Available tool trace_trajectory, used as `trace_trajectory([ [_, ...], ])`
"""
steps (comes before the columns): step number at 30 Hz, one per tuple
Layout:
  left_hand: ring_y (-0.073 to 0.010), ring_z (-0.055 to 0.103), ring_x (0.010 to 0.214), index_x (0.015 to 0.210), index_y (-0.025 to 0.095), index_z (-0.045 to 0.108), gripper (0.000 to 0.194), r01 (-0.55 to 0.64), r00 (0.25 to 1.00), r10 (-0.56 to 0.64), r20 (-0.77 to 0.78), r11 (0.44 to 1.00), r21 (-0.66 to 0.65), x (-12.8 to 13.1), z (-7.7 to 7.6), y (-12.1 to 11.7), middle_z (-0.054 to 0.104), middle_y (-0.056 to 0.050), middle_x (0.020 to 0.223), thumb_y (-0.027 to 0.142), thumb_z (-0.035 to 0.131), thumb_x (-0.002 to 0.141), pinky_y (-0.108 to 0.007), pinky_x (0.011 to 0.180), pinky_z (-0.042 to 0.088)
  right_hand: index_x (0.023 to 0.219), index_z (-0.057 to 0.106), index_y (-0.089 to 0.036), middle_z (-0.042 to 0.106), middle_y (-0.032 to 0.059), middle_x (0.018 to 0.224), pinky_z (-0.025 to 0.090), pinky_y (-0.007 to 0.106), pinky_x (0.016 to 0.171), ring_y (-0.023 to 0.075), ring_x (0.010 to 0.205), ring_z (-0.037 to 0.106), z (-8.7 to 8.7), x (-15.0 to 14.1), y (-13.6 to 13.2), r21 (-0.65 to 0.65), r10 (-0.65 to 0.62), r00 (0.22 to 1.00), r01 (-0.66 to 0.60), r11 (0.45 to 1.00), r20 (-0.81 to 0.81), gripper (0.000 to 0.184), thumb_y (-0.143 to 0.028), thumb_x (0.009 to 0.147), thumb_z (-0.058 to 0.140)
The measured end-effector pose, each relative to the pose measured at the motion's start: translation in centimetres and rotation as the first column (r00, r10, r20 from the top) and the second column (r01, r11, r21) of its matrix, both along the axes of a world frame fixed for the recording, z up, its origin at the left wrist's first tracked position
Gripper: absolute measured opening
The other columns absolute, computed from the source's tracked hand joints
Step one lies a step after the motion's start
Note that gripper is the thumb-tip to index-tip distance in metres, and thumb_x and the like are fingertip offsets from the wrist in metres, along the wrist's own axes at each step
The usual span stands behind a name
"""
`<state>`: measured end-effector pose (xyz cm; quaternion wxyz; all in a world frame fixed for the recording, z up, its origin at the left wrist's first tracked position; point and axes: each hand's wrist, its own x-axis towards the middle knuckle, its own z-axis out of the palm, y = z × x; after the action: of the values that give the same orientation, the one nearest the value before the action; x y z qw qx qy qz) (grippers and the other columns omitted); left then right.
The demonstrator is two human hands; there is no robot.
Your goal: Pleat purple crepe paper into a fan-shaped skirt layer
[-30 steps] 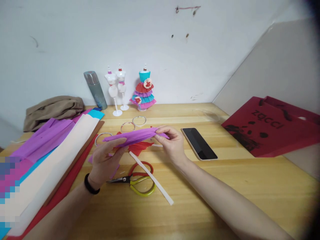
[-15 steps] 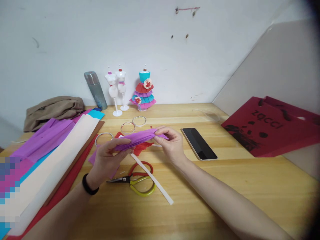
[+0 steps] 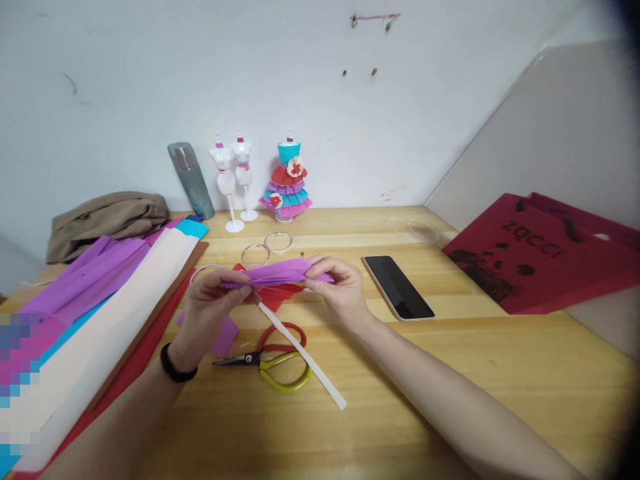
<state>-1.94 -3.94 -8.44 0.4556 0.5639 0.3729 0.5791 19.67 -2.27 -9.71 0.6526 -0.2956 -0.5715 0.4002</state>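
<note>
- Pinching a folded purple strip (image 3: pixel 275 272) by its two ends: the left hand (image 3: pixel 210 310) has its fingers clamped on one end, the right hand (image 3: pixel 337 288) has its fingers clamped on the other.
- The strip is held up above the middle of the tabletop (image 3: pixel 500 387), over a crumpled red piece (image 3: pixel 277 298).
- Nearer the front edge lie scissors (image 3: pixel 255 359), a white strip (image 3: pixel 310 363) across their handles.
- Close to the back edge, left of its middle, stands a flask (image 3: pixel 190 180); its lid is on, so I can't see the contents.
- By the right edge, a red bag (image 3: pixel 500 257) with dark lettering; its inside is hidden from me.
- Between that bag and the right hand, a phone (image 3: pixel 399 288).
- Along the left edge, layered coloured sheets (image 3: pixel 120 313), with a brown cloth (image 3: pixel 107 223) toward the back left corner.
</note>
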Motion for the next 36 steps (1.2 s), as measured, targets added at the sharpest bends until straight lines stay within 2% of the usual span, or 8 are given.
trace_trajectory([
  [5, -0.0149, 0.065, 0.059, 0.088, 0.019, 0.07, 0.02, -0.092, 0.964, 0.125, -0.236, 0.985, 0.145, 0.6, 0.0, -0.1, 0.07, -0.001, 0.069, 0.027, 0.073, 0.069, -0.026, 0.052, 0.055, 0.068, 0.069, -0.023, 0.068, 0.0005, 0.073, 0.051, 0.03, 0.069, 0.0155, 0.072, 0.062, -0.1, 0.0, 0.0, -0.042, -0.094, 0.995, 0.092, 0.995, -0.033, 0.008, -0.021, 0.066, 0.077],
  [9, -0.0088, 0.049, 0.047, 0.107, 0.021, 0.068, 0.039, -0.262, 0.747, 0.427, -0.509, 0.893, 0.365, 0.5, -0.5, -0.3, 0.056, 0.006, 0.057, 0.031, 0.074, 0.069, -0.021, 0.043, 0.04, 0.069, 0.069, -0.023, 0.068, 0.0, 0.072, 0.051, 0.029, 0.069, 0.0152, 0.072, 0.063, 0.6, -0.1, -0.3, -0.005, -0.129, 0.99, 0.129, 0.992, -0.048, 0.009, -0.018, 0.066, 0.075],
  [13, -0.0115, 0.05, 0.055, 0.113, 0.025, 0.066, 0.044, -0.261, 0.525, 0.688, -0.501, 0.691, 0.674, -0.1, -0.5, -0.6, 0.055, 0.003, 0.063, 0.036, 0.075, 0.071, -0.025, 0.053, 0.043, 0.068, 0.07, -0.023, 0.069, 0.0009, 0.072, 0.051, 0.03, 0.068, 0.0164, 0.072, 0.064, 1.4, -0.2, -1.0, 0.062, -0.171, 0.985, 0.17, 0.983, 0.014, 0.008, -0.016, 0.069, 0.074],
  [16, -0.0202, 0.06, 0.08, 0.115, 0.029, 0.063, 0.052, -0.115, 0.511, 0.774, -0.375, 0.494, 0.862, 0.0, 0.3, -1.1, 0.064, -0.005, 0.089, 0.037, 0.08, 0.066, -0.034, 0.075, 0.05, 0.07, 0.071, -0.024, 0.07, 0.0018, 0.075, 0.052, 0.031, 0.07, 0.0174, 0.074, 0.064, 1.7, -0.3, -1.5, 0.138, -0.182, 0.98, 0.17, 0.976, 0.083, 0.009, -0.015, 0.072, 0.072],
  [17, -0.0227, 0.06, 0.087, 0.117, 0.03, 0.061, 0.054, -0.04, 0.525, 0.757, -0.389, 0.479, 0.877, 0.2, 0.6, -1.2, 0.065, -0.006, 0.097, 0.037, 0.079, 0.067, -0.037, 0.081, 0.05, 0.071, 0.071, -0.024, 0.07, 0.0018, 0.075, 0.052, 0.031, 0.07, 0.0173, 0.074, 0.064, 1.7, -0.3, -1.7, 0.165, -0.177, 0.978, 0.158, 0.973, 0.106, 0.01, -0.014, 0.073, 0.071],
  [20, -0.0259, 0.059, 0.101, 0.121, 0.026, 0.057, 0.053, 0.111, 0.557, 0.692, -0.459, 0.485, 0.867, 0.9, 1.1, -1.5, 0.066, -0.009, 0.103, 0.031, 0.076, 0.072, -0.041, 0.089, 0.048, 0.076, 0.072, -0.024, 0.07, 0.0018, 0.076, 0.052, 0.03, 0.068, 0.0165, 0.074, 0.065, 1.7, -0.5, -2.2, 0.236, -0.152, 0.973, 0.109, 0.966, 0.172, 0.012, -0.012, 0.078, 0.068],
  [28, -0.0204, 0.057, 0.089, 0.101, 0.02, 0.062, 0.023, 0.09, 0.624, 0.621, -0.473, 0.544, 0.834, 1.7, 1.0, -1.5, 0.067, -0.005, 0.088, 0.018, 0.068, 0.08, -0.038, 0.083, 0.052, 0.08, 0.07, -0.02, 0.07, 0.0046, 0.081, 0.053, 0.029, 0.065, 0.0159, 0.074, 0.066, 1.7, -1.2, -3.0, 0.374, -0.144, 0.938, 0.018, 0.927, 0.314, 0.013, -0.009, 0.081, 0.063],
  [36, -0.0193, 0.055, 0.085, 0.098, 0.018, 0.059, 0.02, 0.156, 0.61, 0.629, -0.481, 0.5, 0.852, 1.5, 0.7, -1.6, 0.066, -0.005, 0.083, 0.012, 0.067, 0.08, -0.036, 0.079, 0.051, 0.083, 0.069, -0.018, 0.069, 0.0068, 0.082, 0.055, 0.03, 0.066, 0.0161, 0.076, 0.067, 1.8, -1.6, -3.3, 0.425, -0.122, 0.938, -0.029, 0.905, 0.325, 0.013, -0.01, 0.084, 0.06],
])
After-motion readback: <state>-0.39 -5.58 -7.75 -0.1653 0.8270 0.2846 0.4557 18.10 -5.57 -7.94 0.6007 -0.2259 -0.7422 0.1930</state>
